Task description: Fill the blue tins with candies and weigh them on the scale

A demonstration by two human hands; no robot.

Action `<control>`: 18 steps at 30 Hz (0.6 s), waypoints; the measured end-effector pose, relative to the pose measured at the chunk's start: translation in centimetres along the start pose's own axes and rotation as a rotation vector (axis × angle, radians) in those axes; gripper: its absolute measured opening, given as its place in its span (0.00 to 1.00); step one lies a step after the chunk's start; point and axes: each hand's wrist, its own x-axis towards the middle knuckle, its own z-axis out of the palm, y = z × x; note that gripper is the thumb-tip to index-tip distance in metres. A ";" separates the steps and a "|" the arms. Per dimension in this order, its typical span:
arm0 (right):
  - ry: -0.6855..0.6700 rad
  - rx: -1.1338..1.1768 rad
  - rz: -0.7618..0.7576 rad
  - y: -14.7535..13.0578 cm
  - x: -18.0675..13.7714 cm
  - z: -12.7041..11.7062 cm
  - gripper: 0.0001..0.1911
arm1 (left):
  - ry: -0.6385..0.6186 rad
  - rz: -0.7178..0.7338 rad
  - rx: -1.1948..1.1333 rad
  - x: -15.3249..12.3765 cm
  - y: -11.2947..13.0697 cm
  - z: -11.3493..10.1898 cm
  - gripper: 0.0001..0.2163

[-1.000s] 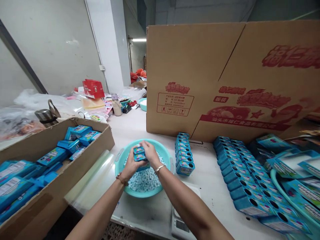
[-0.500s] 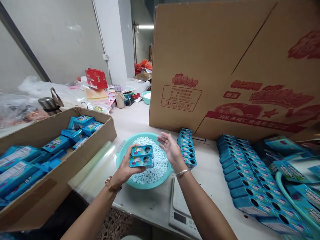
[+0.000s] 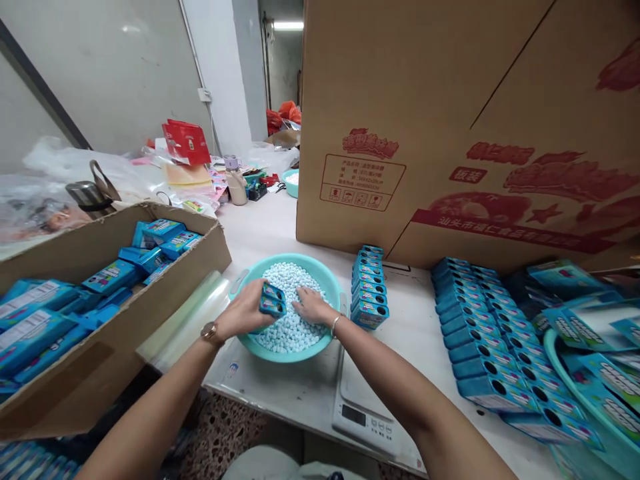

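At frame centre, our left hand (image 3: 244, 310) grips 2 blue candy boxes (image 3: 273, 301) over the basin (image 3: 291, 356), presumably containing spills; our right hand (image 3: 315, 308) rests among candies (image 3: 287, 333), finger closure indeterminable.

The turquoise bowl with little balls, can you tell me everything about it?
The turquoise bowl is round, looks like plastic and has a handle on each side. It stands upright on the white table, holding small pale balls. The right hand is among them; the left hand holds blue boxes over its left part. Whether that hand touches it is unclear.
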 end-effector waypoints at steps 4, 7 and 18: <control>0.120 0.122 0.089 0.3 1.5 1.0 0.20 | -0.075 -0.057 0.166 4.6 -0.4 2.2 0.18; 0.250 0.274 0.183 -0.1 2.3 2.3 0.14 | -0.073 -0.068 0.211 6.1 -0.3 4.9 0.18; 0.362 0.826 -0.019 -6.1 2.3 0.5 0.17 | 0.252 0.031 0.105 1.9 -0.5 4.5 0.29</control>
